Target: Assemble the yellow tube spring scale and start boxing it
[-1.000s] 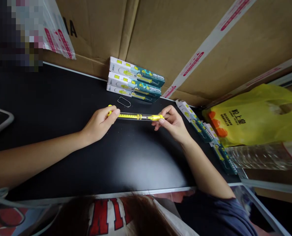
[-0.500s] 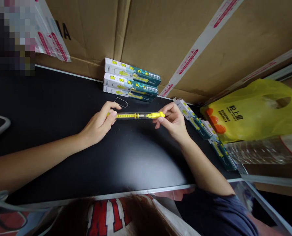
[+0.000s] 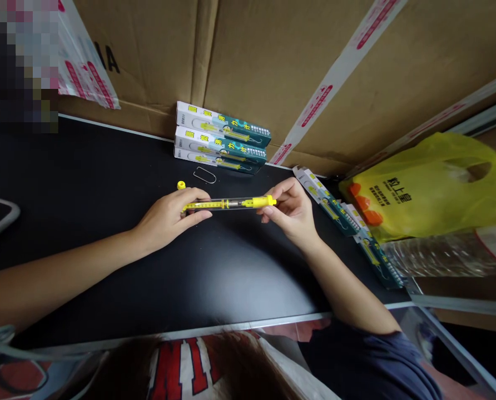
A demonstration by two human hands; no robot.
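A spring scale [image 3: 235, 204], a clear tube with a yellow graduated scale inside and a yellow right end, lies level between my two hands. My left hand [image 3: 170, 214] is closed around its left end, thumb below and fingers above. With thumb and fingertips, my right hand [image 3: 292, 212] pinches the yellow right end. Just beyond my left knuckles shows a small yellow cap [image 3: 181, 185] with a round hole; whether it rests on the table or is held, I cannot tell. A bent metal wire hook [image 3: 205, 175] lies on the black table behind the tube.
Several printed spring scale boxes [image 3: 223, 136] are stacked at the back against a large cardboard box [image 3: 148, 50]. More such boxes [image 3: 335, 208] lie at the right, beside a yellow plastic bag [image 3: 431, 183]. A grey-edged device [image 3: 0, 216] sits at the left edge.
The tube has shifted slightly left and down, and my left fingers have slid further over its left end. The yellow cap now shows beyond my left hand.
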